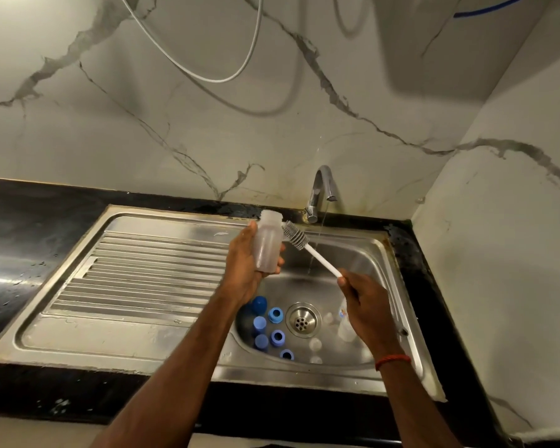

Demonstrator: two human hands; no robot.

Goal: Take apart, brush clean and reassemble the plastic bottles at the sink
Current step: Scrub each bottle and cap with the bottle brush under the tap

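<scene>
Marble-veined walls back a steel sink (136, 263) with its ribbed drainboard on the left. Over the basin the left hand (243, 270) grips an uncapped translucent bottle (267, 244) upright, the grey-headed brush (296, 236) just beside its neck, its white handle held by the right hand (366, 302) near a running tap (320, 192). Blue caps (265, 324) and another bottle (345, 328) lie below, so dismantling looks done, with brushing and reassembly left.

Looking at white, grey-veined marble wall (143, 108) and adjoining side wall (514, 237); noting black countertop (29, 221) below, white cable (214, 81) overhead, warm dim lighting.
</scene>
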